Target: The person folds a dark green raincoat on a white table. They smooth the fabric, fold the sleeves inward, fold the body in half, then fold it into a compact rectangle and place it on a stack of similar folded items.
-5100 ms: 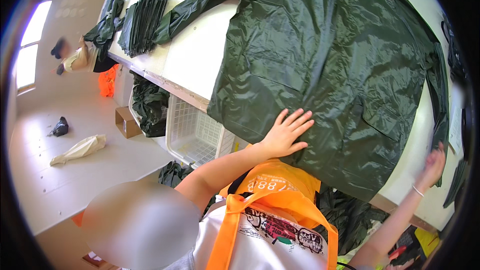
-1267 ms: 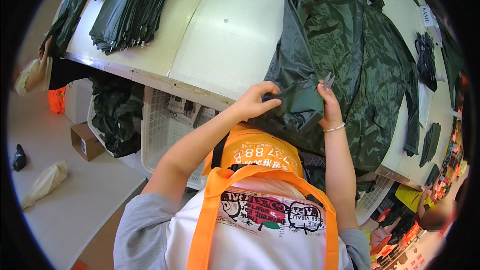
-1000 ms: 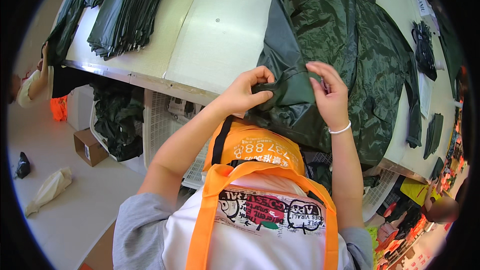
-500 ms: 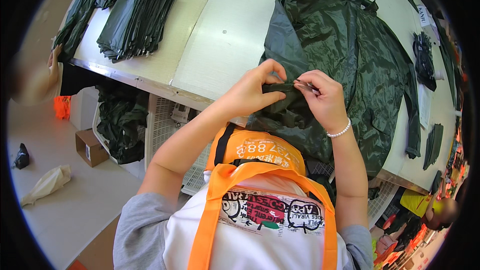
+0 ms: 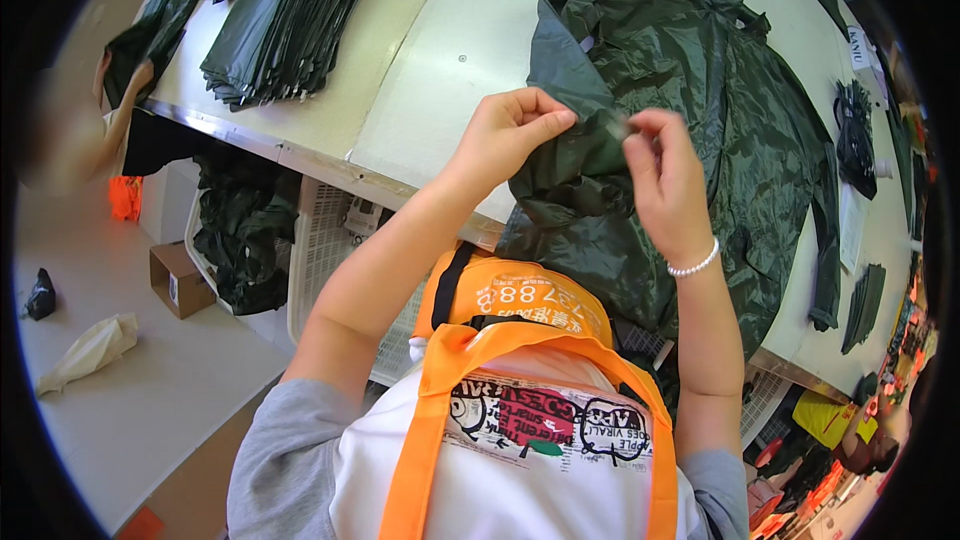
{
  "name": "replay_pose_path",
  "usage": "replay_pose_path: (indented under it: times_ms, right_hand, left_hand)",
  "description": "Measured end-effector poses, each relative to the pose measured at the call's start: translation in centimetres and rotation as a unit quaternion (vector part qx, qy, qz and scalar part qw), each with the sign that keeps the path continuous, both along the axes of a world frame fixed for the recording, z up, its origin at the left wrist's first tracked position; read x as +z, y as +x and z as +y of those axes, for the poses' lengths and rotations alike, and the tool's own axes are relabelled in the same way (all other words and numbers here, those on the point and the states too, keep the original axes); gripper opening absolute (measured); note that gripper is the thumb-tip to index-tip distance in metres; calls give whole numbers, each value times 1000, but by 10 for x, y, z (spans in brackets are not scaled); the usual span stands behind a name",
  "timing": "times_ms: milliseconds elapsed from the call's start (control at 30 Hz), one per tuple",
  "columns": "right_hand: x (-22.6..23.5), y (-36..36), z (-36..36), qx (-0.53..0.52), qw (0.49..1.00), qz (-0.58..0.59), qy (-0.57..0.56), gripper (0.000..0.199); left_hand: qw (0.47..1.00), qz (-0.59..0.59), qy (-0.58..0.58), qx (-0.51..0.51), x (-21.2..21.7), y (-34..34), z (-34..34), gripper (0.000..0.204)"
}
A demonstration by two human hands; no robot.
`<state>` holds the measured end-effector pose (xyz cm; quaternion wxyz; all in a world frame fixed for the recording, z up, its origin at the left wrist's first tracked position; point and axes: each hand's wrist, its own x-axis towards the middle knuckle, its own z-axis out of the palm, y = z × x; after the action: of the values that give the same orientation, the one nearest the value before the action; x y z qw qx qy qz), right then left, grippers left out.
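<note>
A dark green, shiny rain jacket lies spread over the table in front of me, its collar at the far side and one sleeve hanging down on the right. My left hand pinches the jacket's fabric near its left side between thumb and fingertips. Just right of it, my right hand is raised over the jacket, its fingers curled. A small, slim metal tool shows at its fingertips, smeared by motion; its exact kind is hard to make out.
A stack of folded dark green pieces lies on the table at the far left. Below the edge is a white crate beside a heap of green cloth. Another person's hands touch green fabric at the left. Black bundled cords lie at right.
Both hands have moved up and apart a little. My right hand has drawn away from the left, and the pinched fabric has shifted upward.
</note>
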<state>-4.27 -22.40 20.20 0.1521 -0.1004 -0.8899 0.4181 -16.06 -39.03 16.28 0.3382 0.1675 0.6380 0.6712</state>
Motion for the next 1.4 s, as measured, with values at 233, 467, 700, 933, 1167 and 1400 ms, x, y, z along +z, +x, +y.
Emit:
replay_pose_path:
  times_ms: [233, 467, 700, 933, 1167, 1400]
  right_hand:
    - [-10, -3, -13, 48, 994, 36, 91, 19]
    - [-11, -9, -15, 49, 986, 52, 153, 16]
    - [-10, -8, -14, 49, 997, 30, 56, 18]
    - [-8, -18, -4, 40, 998, 8, -43, 19]
    - [-23, -26, -11, 50, 982, 137, 121, 22]
    - [-19, -28, -7, 81, 991, 30, -102, 13]
  left_hand:
    - [1000, -5, 23, -4, 12, -4, -1, 20]
    - [999, 36, 2, -15, 13, -5, 1, 21]
    - [1000, 21, 13, -19, 10, -6, 0, 22]
    - [1000, 3, 25, 5, 5, -7, 3, 21]
    - [993, -81, 84, 24, 6, -6, 9, 21]
    - [1000, 5, 22, -21, 15, -3, 4, 17]
